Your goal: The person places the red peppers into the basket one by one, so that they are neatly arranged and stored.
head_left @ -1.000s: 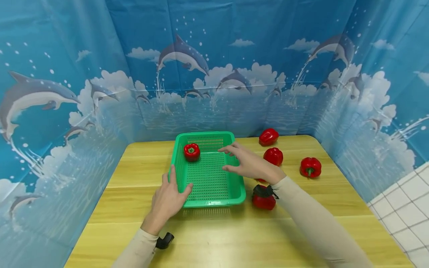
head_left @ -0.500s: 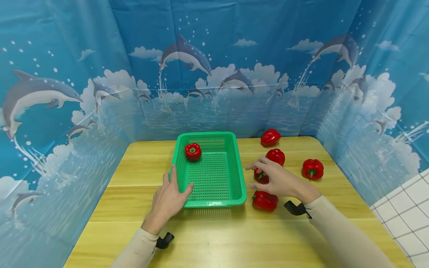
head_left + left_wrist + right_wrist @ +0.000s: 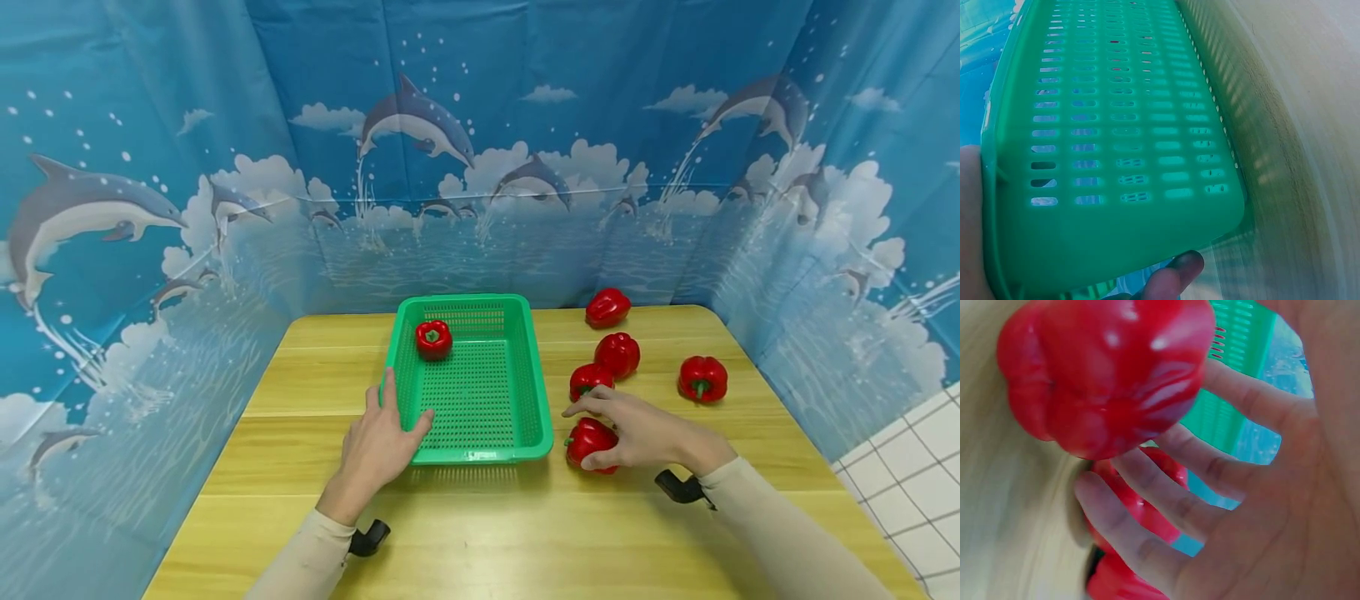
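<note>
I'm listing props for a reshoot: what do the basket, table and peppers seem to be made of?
Basket: almost surely moulded plastic, lightly glossy; thin one-colour walls with regular slots.
Table: wood or wood-look laminate, satin; grain and plank lines show, possibly printed.
Peppers: smooth, glossy red skin with sharp highlights; real or imitation, I can't tell.

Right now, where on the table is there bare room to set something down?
Free: the table left of the basket and left hand; near strip between the sleeves. Crowded: just right of the basket, with four peppers and right hand.
</note>
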### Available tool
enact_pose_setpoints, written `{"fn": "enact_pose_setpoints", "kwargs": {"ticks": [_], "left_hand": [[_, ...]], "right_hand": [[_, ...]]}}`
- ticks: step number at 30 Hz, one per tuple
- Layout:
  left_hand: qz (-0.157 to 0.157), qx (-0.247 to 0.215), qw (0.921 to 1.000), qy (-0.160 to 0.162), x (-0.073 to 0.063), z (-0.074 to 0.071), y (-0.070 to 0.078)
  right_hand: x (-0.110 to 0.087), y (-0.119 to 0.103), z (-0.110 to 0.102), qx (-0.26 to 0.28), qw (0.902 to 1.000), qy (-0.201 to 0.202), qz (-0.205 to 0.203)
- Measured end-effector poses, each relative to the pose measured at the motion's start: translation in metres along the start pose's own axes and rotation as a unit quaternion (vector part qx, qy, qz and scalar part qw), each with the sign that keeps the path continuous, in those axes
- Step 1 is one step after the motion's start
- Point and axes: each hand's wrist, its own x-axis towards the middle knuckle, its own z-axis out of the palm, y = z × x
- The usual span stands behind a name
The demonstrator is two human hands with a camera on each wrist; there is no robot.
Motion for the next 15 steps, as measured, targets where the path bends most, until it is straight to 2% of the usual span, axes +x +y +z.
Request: {"fn": "enact_pose_setpoints", "kwargs": {"ticks": [6, 15], "left_hand": [[0.0, 0.001, 1.0, 0.002, 0.0006, -0.0011, 0.0011], [-0.003, 0.001, 1.0, -0.002, -0.0008, -0.0011, 0.0021]], "right_hand": [[0.003, 0.004, 0.0042, 0.023, 0.9993, -0.029, -0.004], [0.005, 0.0073, 0.0079, 0.02, 0.9988, -0.041, -0.018]]}}
